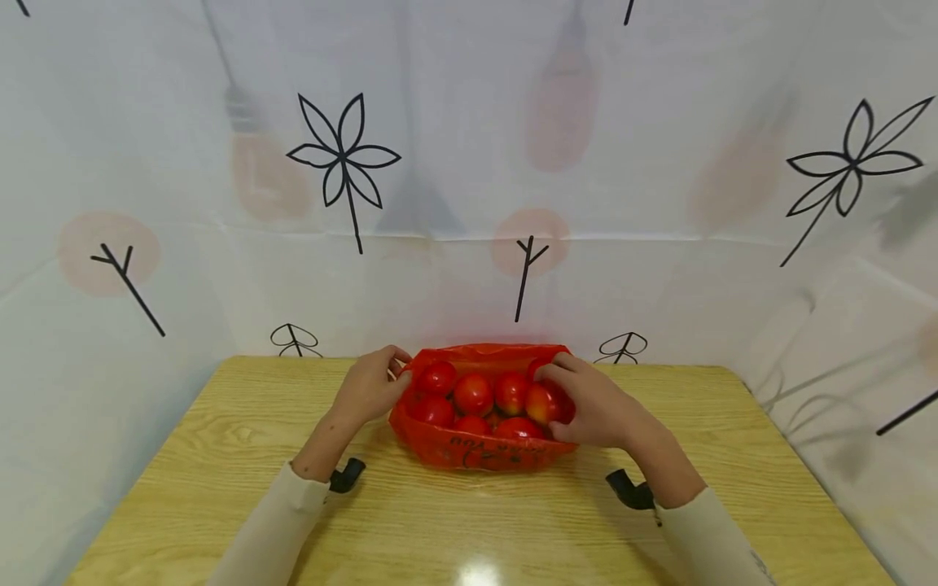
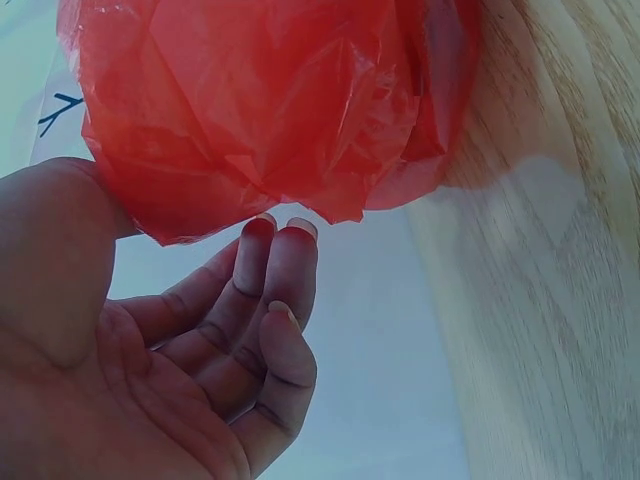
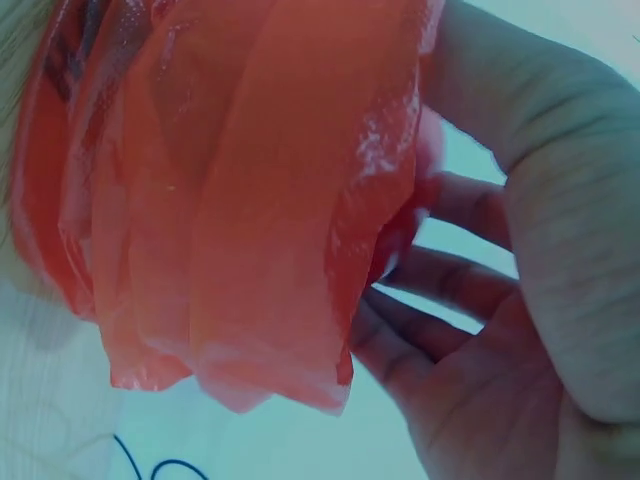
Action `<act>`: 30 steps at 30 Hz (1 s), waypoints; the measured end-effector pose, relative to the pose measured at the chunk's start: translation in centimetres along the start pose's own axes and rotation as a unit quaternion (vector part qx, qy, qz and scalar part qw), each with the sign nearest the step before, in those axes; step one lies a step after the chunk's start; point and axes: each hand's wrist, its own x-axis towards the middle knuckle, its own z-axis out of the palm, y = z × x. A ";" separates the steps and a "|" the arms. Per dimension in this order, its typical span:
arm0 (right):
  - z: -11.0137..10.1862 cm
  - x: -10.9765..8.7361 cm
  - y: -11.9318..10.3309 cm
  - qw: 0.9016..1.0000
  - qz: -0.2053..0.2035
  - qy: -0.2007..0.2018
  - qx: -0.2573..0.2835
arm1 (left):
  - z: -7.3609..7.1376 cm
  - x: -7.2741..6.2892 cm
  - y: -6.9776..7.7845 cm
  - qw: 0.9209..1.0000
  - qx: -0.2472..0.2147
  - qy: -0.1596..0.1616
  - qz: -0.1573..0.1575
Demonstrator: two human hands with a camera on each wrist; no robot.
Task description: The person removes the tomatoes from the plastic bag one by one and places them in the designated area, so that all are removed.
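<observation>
A red plastic bag [image 1: 469, 454] sits wide-mouthed on the wooden table, holding several shiny round red fruits [image 1: 473, 394]. My left hand [image 1: 370, 387] pinches the bag's left edge; in the left wrist view, its thumb and fingertips meet the crumpled red plastic [image 2: 270, 100]. At the bag's right end, my right hand [image 1: 597, 400] reaches over the rim, thumb and fingers around a red fruit with a yellow patch [image 1: 544, 402]. In the right wrist view the bag's side [image 3: 240, 200] hides most of that fruit and the fingertips.
The wooden table [image 1: 469, 521] ends at a white cloth [image 1: 440, 285] with drawn flowers and twigs, which hangs behind and along both sides. Dark curved pieces [image 1: 628, 491] show beside both wrists. Black lettering marks the bag's front.
</observation>
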 end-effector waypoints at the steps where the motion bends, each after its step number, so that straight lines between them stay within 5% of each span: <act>1: -0.1 -0.1 0.0 1.000 0.001 0.005 0.004 | 0.0 0.0 0.0 1.000 0.000 0.000 0.001; 30: -3.0 -1.8 3.1 0.993 -0.007 0.119 0.021 | 0.3 0.0 -0.1 0.999 -0.023 0.029 0.012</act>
